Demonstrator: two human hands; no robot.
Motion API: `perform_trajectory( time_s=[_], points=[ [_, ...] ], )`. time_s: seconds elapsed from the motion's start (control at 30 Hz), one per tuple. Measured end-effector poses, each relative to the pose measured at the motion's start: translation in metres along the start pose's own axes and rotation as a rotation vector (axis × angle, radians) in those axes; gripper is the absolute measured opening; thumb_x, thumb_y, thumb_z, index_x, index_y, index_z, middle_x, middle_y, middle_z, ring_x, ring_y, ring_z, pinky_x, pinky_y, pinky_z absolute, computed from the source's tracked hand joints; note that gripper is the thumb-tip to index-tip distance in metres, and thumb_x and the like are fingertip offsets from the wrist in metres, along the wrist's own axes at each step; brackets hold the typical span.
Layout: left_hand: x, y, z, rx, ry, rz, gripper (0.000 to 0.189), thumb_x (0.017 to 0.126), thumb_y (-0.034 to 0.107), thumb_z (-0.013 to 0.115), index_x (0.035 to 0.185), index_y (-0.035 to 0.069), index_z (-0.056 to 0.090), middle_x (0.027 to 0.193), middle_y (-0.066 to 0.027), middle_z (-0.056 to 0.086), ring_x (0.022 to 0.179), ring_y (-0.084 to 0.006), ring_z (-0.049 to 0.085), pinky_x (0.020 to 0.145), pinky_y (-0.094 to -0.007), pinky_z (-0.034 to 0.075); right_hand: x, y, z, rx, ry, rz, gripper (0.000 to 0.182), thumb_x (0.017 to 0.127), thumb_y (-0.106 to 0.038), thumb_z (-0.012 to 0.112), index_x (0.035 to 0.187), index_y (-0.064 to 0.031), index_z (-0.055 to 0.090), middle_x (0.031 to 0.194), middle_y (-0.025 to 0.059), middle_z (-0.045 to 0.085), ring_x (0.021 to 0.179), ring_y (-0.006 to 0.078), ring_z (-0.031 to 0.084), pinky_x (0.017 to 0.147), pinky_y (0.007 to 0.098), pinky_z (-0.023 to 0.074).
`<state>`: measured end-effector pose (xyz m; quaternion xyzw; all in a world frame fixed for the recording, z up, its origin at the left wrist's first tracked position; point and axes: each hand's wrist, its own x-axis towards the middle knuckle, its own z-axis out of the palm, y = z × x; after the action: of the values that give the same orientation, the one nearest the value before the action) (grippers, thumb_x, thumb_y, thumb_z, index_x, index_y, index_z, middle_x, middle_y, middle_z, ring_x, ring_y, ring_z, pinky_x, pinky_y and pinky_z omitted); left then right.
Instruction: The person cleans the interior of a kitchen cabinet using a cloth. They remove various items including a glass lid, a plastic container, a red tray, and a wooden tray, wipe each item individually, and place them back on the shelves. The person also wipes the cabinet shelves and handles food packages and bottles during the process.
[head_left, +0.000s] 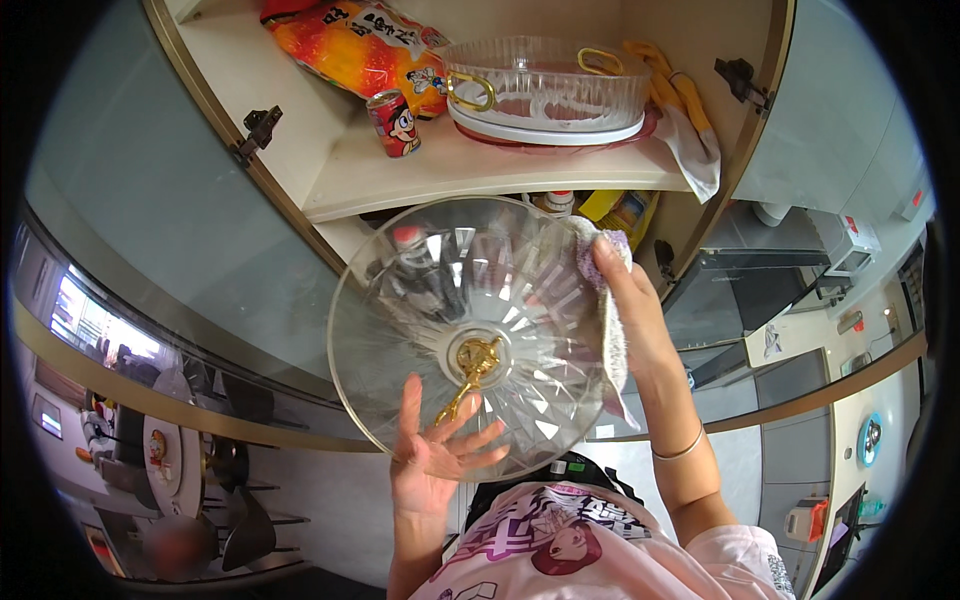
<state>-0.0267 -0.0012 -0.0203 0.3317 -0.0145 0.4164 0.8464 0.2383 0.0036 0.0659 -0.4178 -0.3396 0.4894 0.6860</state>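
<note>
A round clear lid with a faceted pattern (540, 300) is held up in front of me, tilted. It carries a gold figure-shaped knob (478, 360) at its middle. My right hand (637, 300) grips the lid's right rim through a white and purple cloth (615, 337), with the thumb on the near face. Below the knob, my left hand (442, 457) has its fingers spread and overlaps the lid's lower left rim. Whether its fingers touch the lid I cannot tell. A clear ribbed container with gold handles (555, 97) stands on the cabinet shelf beyond.
The cabinet shelf (495, 169) also holds a red can (394, 124), an orange-red food bag (360, 45) and orange and white gloves (694, 120). Bottles and a yellow packet (619, 210) stand below. Open glass doors (172, 172) flank me. Far lower left, a blurred person's head (178, 546) shows.
</note>
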Motion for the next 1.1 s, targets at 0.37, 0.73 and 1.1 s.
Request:
perform_trajectory(
  time_s=[0.37,0.73,1.1],
  points=[
    [0.014,0.022,-0.010,-0.013,0.064,0.033,0.106,0.081,0.057,0.065,0.152,0.013,-0.001,0.136,-0.0374,0.038,0.118,-0.0534,0.047,0.097,-0.0567,0.045,-0.022,0.009,-0.002,0.134,0.011,-0.063,0.033,0.098,-0.025,0.052,0.110,0.0052,0.057,0.097,0.0161,0.067,0.082,0.0225,0.069,0.074,0.0316,0.0545],
    [0.017,-0.020,0.024,1.206,0.680,0.628,0.050,0.088,0.009,0.054,0.134,-0.004,0.039,0.121,-0.0154,0.051,0.110,-0.0218,0.052,0.097,-0.0381,0.043,-0.040,0.027,0.026,0.090,0.397,-0.312,0.022,0.100,-0.022,0.049,0.095,-0.0016,0.054,0.081,-0.0011,0.056,0.067,0.0063,0.051,0.067,0.0246,0.0503],
    [0.051,0.000,0.058,0.445,0.472,0.133,0.052,0.100,0.040,0.035,0.125,-0.005,0.048,0.102,-0.0222,0.064,0.087,-0.0265,0.065,0.080,-0.0378,0.053,-0.090,0.061,0.009,-0.994,0.312,-0.930,0.041,0.082,-0.040,0.073,0.094,-0.0017,0.063,0.089,0.0064,0.070,0.072,0.0200,0.068,0.059,0.0259,0.0536]
  ],
)
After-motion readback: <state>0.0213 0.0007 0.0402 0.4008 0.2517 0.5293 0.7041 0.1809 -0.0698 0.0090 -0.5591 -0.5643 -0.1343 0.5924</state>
